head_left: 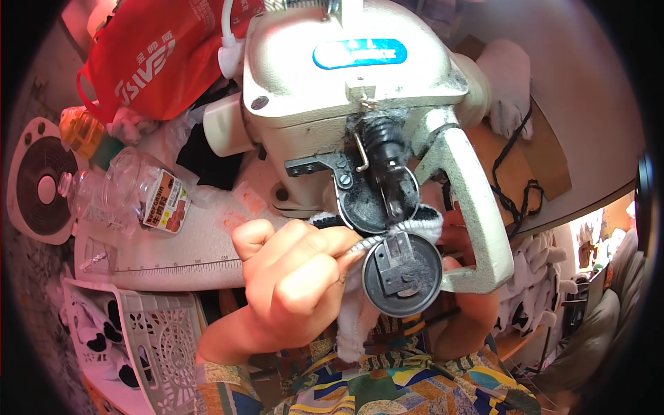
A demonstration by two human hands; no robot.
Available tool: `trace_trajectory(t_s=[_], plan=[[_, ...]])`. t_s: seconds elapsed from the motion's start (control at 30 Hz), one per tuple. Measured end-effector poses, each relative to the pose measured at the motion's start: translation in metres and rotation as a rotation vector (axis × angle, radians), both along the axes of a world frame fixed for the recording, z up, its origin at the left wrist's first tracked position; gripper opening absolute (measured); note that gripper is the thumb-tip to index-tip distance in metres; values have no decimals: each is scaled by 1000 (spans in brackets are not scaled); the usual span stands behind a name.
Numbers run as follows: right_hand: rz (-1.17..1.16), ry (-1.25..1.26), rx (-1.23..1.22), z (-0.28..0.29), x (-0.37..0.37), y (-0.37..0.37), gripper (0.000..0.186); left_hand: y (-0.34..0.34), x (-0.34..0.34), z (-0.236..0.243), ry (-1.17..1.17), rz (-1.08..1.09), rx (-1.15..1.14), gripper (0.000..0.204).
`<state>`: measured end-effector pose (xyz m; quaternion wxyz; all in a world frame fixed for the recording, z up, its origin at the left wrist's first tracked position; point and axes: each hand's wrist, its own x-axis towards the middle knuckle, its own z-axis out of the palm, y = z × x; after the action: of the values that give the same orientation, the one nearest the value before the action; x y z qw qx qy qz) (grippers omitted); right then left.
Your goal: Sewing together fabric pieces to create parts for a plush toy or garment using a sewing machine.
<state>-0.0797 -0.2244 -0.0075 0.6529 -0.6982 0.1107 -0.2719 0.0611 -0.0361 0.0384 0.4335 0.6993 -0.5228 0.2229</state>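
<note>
Cream sewing machine (297, 111), blue badge (360, 53) on it, red bag (149, 62) left of it, white fabric (354, 325) at its front, multicoloured geometric-print clothing (387, 387) below it

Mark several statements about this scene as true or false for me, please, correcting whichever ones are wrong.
1. The left hand pinches a seamed edge of white plush fabric at the pale machine. True.
2. The red bag lies at the picture's lower right. False: the red bag is at the upper left.
3. The white basket at the lower left holds white pieces with black patches. True.
4. The right hand is in full view. False: the right hand is partly hidden behind the machine.
5. The person's clothing is plain white. False: the clothing has a multicoloured pattern.
</note>
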Motion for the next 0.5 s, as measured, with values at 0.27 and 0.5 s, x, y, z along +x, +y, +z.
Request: trace_trajectory(t_s=[0.27,0.5], plan=[[18,-134,-231,19,17,-15,48,-4,-7,6,-52,7,6,39],[284,-218,-380,10,45,-17,32,-6,-1,-10,-29,-4,-81,39]])
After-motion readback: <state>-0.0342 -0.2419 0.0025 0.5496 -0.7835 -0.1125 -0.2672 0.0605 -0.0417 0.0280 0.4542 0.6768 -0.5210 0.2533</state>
